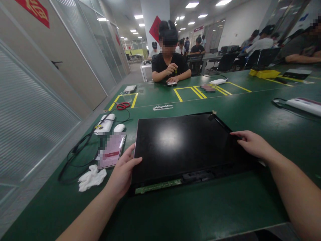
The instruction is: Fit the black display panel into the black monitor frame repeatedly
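A flat black LCD panel (180, 147) lies in front of me, with a black frame (224, 123) showing behind its far right corner. Along its near edge runs a narrow green circuit board (157, 186). My left hand (125, 169) grips the panel's left edge, thumb on the face and the other fingers partly hidden beneath. At the right edge, my right hand (254, 144) closes its thumb and fingers on the panel's border; some of those fingers are out of sight.
On the green table (200, 211), a phone (112, 150), crumpled tissue (92, 178), white case (119, 128), power bank (105, 124) with cables, and red-handled scissors (122, 106) stand left. Small white pieces (163, 107) lie beyond the panel. A person (170, 63) works opposite.
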The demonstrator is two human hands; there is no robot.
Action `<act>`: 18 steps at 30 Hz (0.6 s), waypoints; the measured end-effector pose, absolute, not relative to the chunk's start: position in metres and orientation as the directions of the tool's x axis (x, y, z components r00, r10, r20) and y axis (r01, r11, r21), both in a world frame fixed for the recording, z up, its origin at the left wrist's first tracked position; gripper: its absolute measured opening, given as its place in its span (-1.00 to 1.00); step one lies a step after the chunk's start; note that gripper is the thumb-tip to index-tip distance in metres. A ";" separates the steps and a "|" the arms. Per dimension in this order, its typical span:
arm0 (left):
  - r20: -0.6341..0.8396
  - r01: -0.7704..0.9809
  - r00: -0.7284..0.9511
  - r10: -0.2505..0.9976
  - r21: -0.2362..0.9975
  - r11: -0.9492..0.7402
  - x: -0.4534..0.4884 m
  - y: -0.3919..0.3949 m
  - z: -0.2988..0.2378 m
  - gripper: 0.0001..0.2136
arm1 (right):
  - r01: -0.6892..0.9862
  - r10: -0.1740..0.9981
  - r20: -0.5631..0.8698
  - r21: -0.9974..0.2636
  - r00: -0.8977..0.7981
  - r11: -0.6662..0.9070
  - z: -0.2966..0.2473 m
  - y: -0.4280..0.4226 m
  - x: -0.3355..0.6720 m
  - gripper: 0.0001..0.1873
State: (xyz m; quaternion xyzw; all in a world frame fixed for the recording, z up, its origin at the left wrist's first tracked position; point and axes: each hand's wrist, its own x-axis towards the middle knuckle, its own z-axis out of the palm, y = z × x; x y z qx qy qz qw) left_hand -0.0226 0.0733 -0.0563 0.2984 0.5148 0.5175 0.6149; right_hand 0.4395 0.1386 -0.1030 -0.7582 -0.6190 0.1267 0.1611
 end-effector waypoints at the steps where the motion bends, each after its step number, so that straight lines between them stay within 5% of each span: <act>1: -0.328 -0.327 -0.073 0.942 0.900 0.289 -0.023 0.073 -0.056 -0.27 | 0.895 0.979 0.006 -0.406 0.203 -0.183 -0.102 0.138 0.439 -0.45; 18: -0.317 -0.313 0.008 0.948 0.900 0.304 -0.029 0.076 -0.062 -0.16 | 0.907 0.972 0.014 -0.364 0.234 -0.213 -0.090 0.132 0.424 -0.49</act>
